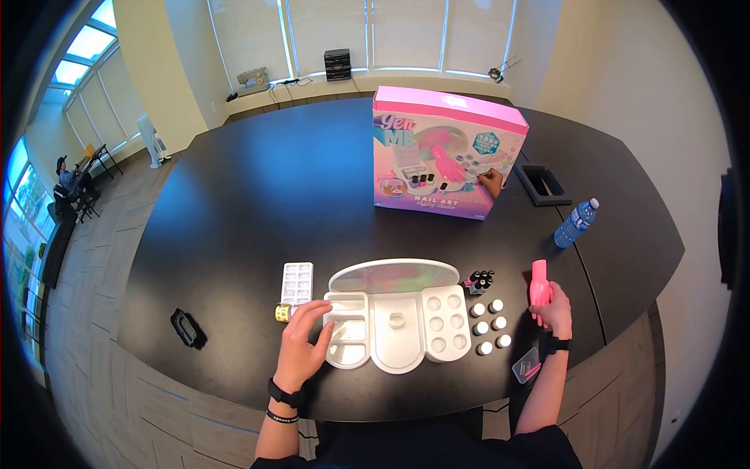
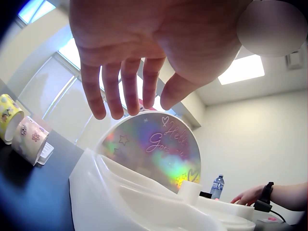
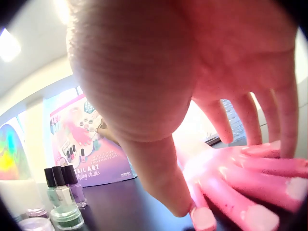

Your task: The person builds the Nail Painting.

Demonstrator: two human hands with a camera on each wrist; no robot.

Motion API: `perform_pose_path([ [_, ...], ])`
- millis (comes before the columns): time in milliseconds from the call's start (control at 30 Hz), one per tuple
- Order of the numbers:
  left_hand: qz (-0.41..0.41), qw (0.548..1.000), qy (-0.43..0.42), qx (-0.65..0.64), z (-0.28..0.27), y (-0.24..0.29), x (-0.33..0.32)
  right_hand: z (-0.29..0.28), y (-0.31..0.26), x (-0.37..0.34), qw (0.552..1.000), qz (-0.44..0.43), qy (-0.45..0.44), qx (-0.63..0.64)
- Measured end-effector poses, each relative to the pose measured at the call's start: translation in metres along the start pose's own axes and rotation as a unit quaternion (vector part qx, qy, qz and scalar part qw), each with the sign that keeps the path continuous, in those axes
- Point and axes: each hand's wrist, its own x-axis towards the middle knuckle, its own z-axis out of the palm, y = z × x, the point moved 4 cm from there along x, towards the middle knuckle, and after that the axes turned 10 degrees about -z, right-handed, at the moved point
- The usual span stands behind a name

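Note:
In the head view my left hand (image 1: pixel 301 344) is over the left compartments of the white tray (image 1: pixel 397 344), thumb and fingers apart. The left wrist view shows its fingers (image 2: pixel 112 91) loosely extended above the tray (image 2: pixel 120 202), holding nothing. My right hand (image 1: pixel 556 313) is at the pink model hand (image 1: pixel 539 291), right of the white-capped jars (image 1: pixel 498 323). In the right wrist view my thumb (image 3: pixel 166 178) touches the model's thumb (image 3: pixel 203 219), while my extended fingers reach over the far side of the pink model hand (image 3: pixel 236 185); their contact is partly hidden.
Behind the tray stand a large pink box (image 1: pixel 445 156) and nail polish bottles (image 1: pixel 480 281). A white palette (image 1: pixel 298 283) and yellow roll (image 1: pixel 283 313) are left. A water bottle (image 1: pixel 576 224), clear container (image 1: pixel 526 366) and black item (image 1: pixel 187 328) are also on the table.

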Motion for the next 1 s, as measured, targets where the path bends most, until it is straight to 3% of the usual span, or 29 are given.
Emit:
perform_pose_path([
  [200,-0.015,1.0,0.002,-0.019,0.0,0.001,-0.001,-0.019,-0.051,-0.026,0.999,0.048,0.022,-0.01],
  [300,-0.003,1.0,-0.007,-0.005,-0.001,0.002,-0.001,-0.015,-0.038,-0.02,0.997,-0.03,0.062,-0.033],
  [633,0.03,0.999,-0.017,-0.001,0.002,0.022,0.003,-0.019,-0.118,-0.079,0.971,-0.174,0.09,0.139],
  [733,0.042,0.999,-0.024,0.002,0.005,0.03,0.004,-0.007,-0.142,-0.095,0.951,-0.247,0.073,0.168],
  [1000,0.095,0.994,-0.053,-0.006,0.013,0.056,0.011,0.025,-0.192,-0.128,0.908,-0.309,-0.062,0.275],
])
